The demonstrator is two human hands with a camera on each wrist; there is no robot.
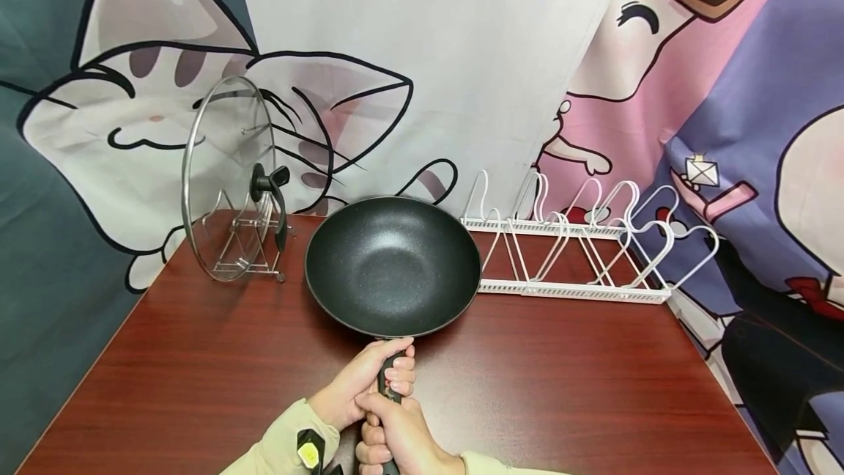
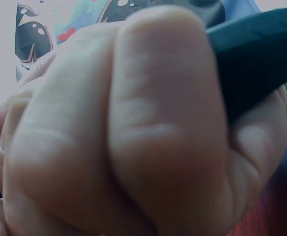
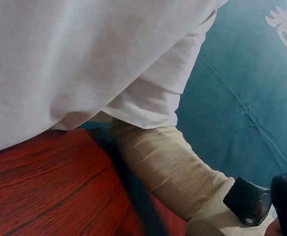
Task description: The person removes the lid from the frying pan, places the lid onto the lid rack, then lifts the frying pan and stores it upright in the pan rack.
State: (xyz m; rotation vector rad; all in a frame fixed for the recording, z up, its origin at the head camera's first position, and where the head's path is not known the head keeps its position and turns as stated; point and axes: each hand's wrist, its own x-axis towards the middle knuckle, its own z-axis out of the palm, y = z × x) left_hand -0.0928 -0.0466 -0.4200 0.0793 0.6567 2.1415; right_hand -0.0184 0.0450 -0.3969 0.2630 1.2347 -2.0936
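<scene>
A black wok-style frying pan (image 1: 393, 266) is at the middle of the head view, its inside facing up and holding nothing. My left hand (image 1: 356, 385) grips the black handle (image 1: 390, 389) close to the pan. Right behind it, my right hand (image 1: 412, 437) holds the handle's rear part, its thumb against the left hand. Whether the pan's base touches the table cannot be made out. Curled fingers (image 2: 165, 118) fill the left wrist view, with the dark handle beside them. The right wrist view shows mainly clothing and the left sleeve (image 3: 168, 162).
On the brown table (image 1: 560, 380), a glass lid (image 1: 224, 167) with a black knob stands upright in a small wire rack (image 1: 247, 266) at back left. A white rack (image 1: 574, 288) with several looped dividers lies at back right, close to the pan. Printed cloth (image 1: 435, 57) hangs behind.
</scene>
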